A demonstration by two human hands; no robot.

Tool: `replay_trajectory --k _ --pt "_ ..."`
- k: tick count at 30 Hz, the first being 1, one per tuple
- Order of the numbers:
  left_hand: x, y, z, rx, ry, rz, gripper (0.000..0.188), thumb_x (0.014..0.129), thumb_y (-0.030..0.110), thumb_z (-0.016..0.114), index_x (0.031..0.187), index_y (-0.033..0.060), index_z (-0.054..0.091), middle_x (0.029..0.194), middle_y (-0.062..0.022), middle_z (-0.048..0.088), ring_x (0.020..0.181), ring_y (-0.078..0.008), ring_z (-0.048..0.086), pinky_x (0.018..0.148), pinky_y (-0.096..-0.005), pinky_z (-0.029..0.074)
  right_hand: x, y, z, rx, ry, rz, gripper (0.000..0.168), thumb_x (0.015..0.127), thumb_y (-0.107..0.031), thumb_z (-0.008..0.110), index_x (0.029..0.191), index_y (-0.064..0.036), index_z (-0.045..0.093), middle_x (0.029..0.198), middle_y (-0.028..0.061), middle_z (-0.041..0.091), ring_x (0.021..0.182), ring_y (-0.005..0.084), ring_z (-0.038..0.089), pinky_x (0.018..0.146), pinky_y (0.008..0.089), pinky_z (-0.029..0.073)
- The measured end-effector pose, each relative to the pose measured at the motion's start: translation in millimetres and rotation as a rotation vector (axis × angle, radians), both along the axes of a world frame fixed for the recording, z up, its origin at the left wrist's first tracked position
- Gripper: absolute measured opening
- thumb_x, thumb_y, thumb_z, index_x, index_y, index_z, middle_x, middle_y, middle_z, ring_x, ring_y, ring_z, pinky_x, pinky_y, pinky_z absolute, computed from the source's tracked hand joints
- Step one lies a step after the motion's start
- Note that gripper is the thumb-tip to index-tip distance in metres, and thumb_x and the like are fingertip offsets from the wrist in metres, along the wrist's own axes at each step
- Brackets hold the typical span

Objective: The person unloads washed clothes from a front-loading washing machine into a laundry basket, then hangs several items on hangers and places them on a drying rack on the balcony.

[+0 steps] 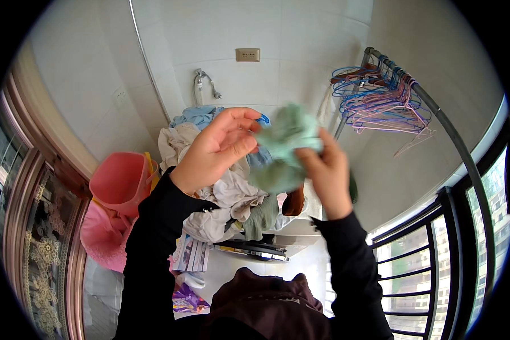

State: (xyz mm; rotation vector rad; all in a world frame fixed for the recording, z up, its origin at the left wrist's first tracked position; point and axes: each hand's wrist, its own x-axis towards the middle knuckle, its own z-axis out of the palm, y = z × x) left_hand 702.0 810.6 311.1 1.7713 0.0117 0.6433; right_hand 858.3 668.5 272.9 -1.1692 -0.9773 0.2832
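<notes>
A crumpled light green cloth item (287,148), blurred by motion, is held up in front of me. My right hand (329,170) grips its right side between thumb and fingers. My left hand (223,146) is at its left edge, fingers curled; whether it pinches the fabric cannot be told. A small blue plastic piece (262,119) shows by the left fingertips. Beneath both hands lies a heap of clothes: white garments (227,191), light blue fabric (197,115) at the back and a grey-green garment (261,219) at the front. The heap rests on a white front-loading washing machine (295,238).
Many wire hangers (378,106) hang from a grey metal rail (446,123) at the right. A pink bucket (119,180) stands at the left above pink plush fabric (102,238). A faucet (199,78) is on the tiled wall; a barred window (408,272) is at the right.
</notes>
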Motion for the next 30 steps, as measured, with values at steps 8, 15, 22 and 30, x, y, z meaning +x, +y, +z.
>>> replay_trajectory --k 8,15,22,30 --pt "-31 36 -60 0.849 0.409 0.363 0.052 0.074 0.024 0.073 0.119 0.0089 0.052 0.118 -0.0078 0.049 0.108 -0.0249 0.048 0.092 -0.0348 0.039 118 -65 -112 -0.353 0.224 -0.308 0.024 0.085 -0.018 0.060 0.094 0.004 0.062 0.079 0.0022 0.063 0.071 0.0075 0.054 0.064 0.0245 0.043" --pt "-31 44 -87 0.778 0.150 0.537 0.027 0.080 0.014 0.064 0.104 0.0040 0.058 0.103 -0.0081 0.055 0.093 -0.0250 0.053 0.081 -0.0310 0.041 154 -39 -234 -0.563 -0.161 -0.386 0.035 0.081 -0.024 0.067 0.102 0.003 0.062 0.091 0.0145 0.065 0.072 0.0203 0.062 0.071 0.0318 0.049" --pt "-27 35 -10 0.116 -0.268 0.694 0.022 0.091 0.010 0.052 0.111 -0.0003 0.053 0.099 -0.0057 0.061 0.090 -0.0100 0.056 0.077 -0.0238 0.046 36 -3 -57 -0.063 -0.315 -0.156 0.026 0.080 -0.004 0.065 0.106 -0.004 0.061 0.096 0.0071 0.061 0.079 0.0147 0.059 0.068 0.0264 0.048" --pt "-37 33 51 0.428 -0.531 0.709 0.034 0.090 0.015 0.054 0.119 -0.0016 0.046 0.110 -0.0083 0.059 0.098 -0.0162 0.057 0.082 -0.0258 0.046 -27 33 -31 -0.043 -0.662 0.173 0.077 0.072 -0.018 0.075 0.138 -0.011 0.035 0.133 0.0166 0.040 0.121 0.0335 0.038 0.101 0.0394 0.031"
